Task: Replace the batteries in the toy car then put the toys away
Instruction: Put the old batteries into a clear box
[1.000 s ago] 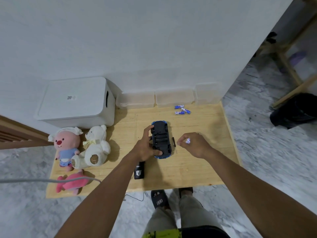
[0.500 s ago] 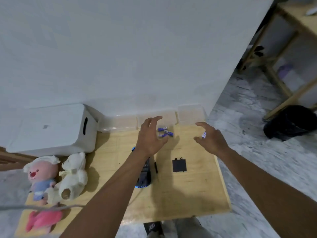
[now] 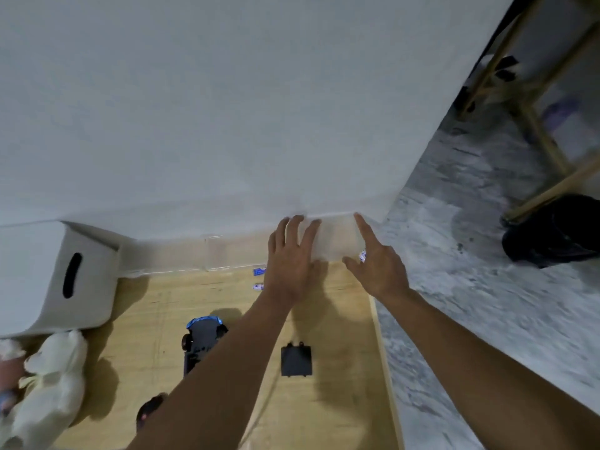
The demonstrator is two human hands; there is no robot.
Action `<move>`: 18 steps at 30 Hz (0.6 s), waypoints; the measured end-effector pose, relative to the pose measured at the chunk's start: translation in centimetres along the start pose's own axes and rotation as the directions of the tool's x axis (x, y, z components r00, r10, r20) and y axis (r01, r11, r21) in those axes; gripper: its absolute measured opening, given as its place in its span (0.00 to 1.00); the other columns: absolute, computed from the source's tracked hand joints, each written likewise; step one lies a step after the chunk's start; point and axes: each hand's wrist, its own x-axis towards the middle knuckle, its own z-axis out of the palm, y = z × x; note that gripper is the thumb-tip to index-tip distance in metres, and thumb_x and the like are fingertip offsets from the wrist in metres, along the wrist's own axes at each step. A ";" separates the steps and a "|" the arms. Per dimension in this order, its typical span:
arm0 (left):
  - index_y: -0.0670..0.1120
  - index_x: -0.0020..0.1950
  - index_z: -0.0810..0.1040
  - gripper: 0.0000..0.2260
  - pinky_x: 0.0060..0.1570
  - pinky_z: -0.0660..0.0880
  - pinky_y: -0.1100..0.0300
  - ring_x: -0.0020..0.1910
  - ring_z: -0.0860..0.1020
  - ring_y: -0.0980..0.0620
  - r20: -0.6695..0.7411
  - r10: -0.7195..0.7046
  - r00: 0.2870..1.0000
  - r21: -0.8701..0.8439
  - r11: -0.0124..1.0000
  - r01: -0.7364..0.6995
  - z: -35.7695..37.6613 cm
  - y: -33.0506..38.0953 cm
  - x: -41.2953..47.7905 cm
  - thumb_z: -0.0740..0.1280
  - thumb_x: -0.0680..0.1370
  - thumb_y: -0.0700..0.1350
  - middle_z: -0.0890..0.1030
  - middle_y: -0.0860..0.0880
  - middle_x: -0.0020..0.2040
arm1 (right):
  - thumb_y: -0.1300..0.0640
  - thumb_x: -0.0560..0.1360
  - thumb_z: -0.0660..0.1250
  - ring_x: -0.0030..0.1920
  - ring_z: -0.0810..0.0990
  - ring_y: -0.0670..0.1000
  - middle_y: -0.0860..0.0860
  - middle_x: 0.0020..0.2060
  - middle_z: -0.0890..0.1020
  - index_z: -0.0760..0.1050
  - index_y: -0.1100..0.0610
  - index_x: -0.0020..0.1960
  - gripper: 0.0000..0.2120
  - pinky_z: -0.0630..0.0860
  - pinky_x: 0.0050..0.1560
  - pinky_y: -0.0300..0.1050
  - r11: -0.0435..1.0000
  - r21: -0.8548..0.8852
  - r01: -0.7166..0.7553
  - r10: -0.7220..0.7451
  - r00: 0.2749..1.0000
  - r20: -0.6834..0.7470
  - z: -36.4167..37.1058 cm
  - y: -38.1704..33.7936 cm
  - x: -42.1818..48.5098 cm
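Reaching for the clear box [image 3: 337, 237]: left hand [image 3: 292, 261] spread flat against it, right hand [image 3: 381, 271] pinching a small battery [image 3: 362, 255], probably for disposal.

Both arms outstretched: left hand [image 3: 290, 261] flat, fingers spread, against the clear bin [image 3: 337, 235]; right hand [image 3: 380, 267] w/ forefinger extended beside it.

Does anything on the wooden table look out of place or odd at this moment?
Yes. The toy car lies upside down with its dark underside up, and its black battery cover lies apart from it on the table. Loose batteries lie near the clear bins. This fits a battery change in progress; nothing looks spilled or broken.
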 end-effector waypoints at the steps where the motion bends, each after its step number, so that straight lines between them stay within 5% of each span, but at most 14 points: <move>1: 0.48 0.79 0.67 0.34 0.71 0.66 0.39 0.74 0.65 0.35 -0.027 0.008 1.000 0.032 0.999 -0.007 0.3 0.1 0.0 0.70 0.75 0.56 0.68 0.40 0.75 | 0.49 0.76 0.71 0.38 0.75 0.52 0.42 0.30 0.70 0.47 0.35 0.79 0.43 0.74 0.41 0.47 1.000 0.000 0.004 -0.004 1.000 -0.007 0.2 -0.1 0.1; 9: 0.51 0.82 0.62 0.34 0.70 0.66 0.35 0.75 0.66 0.36 -0.011 0.014 1.000 0.229 0.973 -0.011 1.5 -0.3 -0.1 0.61 0.80 0.65 0.68 0.42 0.77 | 0.41 0.73 0.73 0.32 0.74 0.52 0.43 0.25 0.69 0.50 0.36 0.80 0.44 0.77 0.41 0.49 1.000 0.022 0.010 -0.008 0.998 -0.070 1.0 0.7 0.6; 13: 0.51 0.82 0.63 0.35 0.69 0.67 0.33 0.73 0.68 0.37 -0.027 0.037 0.999 0.269 0.963 -0.028 1.3 -0.6 0.1 0.66 0.79 0.64 0.68 0.43 0.76 | 0.39 0.73 0.73 0.33 0.76 0.52 0.45 0.25 0.71 0.50 0.35 0.79 0.44 0.80 0.42 0.50 1.000 0.022 0.004 -0.003 0.999 -0.046 0.8 1.0 0.8; 18: 0.51 0.82 0.63 0.32 0.68 0.66 0.32 0.73 0.67 0.38 -0.030 -0.007 1.000 0.280 0.960 0.015 1.0 0.5 0.1 0.59 0.78 0.59 0.68 0.44 0.77 | 0.44 0.73 0.74 0.31 0.75 0.50 0.48 0.27 0.73 0.50 0.36 0.79 0.44 0.79 0.41 0.49 0.998 0.062 -0.003 0.006 0.999 -0.042 1.0 0.8 0.9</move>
